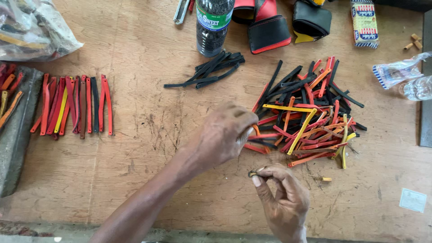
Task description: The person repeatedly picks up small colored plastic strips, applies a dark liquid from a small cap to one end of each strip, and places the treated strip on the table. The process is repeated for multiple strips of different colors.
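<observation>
1. The left hand (225, 135) reaches over the wooden desk (144, 148) to the edge of a big mixed pile of strips (310, 117). Its fingers are curled down at the pile's edge. I cannot tell if they hold a strip, because the back of the hand hides them.
2. The right hand (283, 198) is near the bottom. Its fingers are pinched tight on a small dark piece (253, 173), just below the left hand.
3. The pile has red, black, orange and yellow strips, all crossed over.
4. A neat row of strips (74, 105) lies well apart on the left.
5. A small bunch of black strips (209, 69) lies by a dark bottle (212, 24) at the top.
</observation>
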